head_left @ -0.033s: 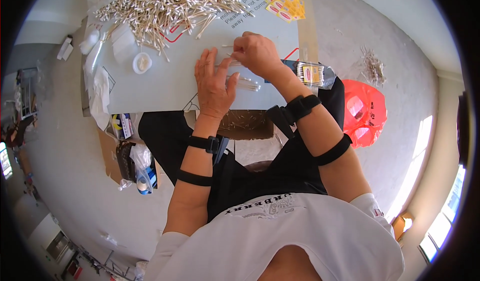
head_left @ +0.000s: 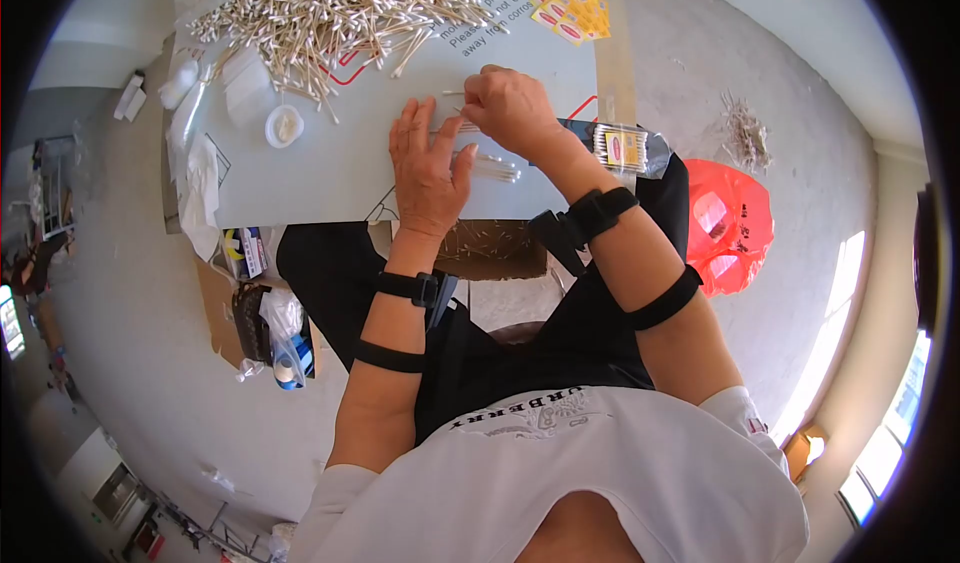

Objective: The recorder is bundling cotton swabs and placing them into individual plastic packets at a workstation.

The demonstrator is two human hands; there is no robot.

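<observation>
My left hand (head_left: pixel 428 168) lies palm down near the front edge of the board-topped table, its fingers stretched out. Beside its thumb lies a small row of cotton swabs (head_left: pixel 495 169), partly hidden under the hand. My right hand (head_left: pixel 512 113) is closed in a pinch just right of the left fingertips. A thin swab stick pokes out at its fingertips, and more swabs show between the two hands. One loose cotton swab (head_left: pixel 452 93) lies just beyond them. At the far left spreads a large heap of cotton swabs (head_left: pixel 340 13).
A packed bag of swabs (head_left: pixel 622 149) with a yellow label sits by my right forearm. Yellow cards (head_left: pixel 570 3) lie at the far right. On the left are a small round white tub (head_left: pixel 284 127) and white packets (head_left: pixel 248 88). A red plastic bag (head_left: pixel 735 228) is right of my knee.
My right hand and forearm have shifted very slightly to the left. Everything else looks the same.
</observation>
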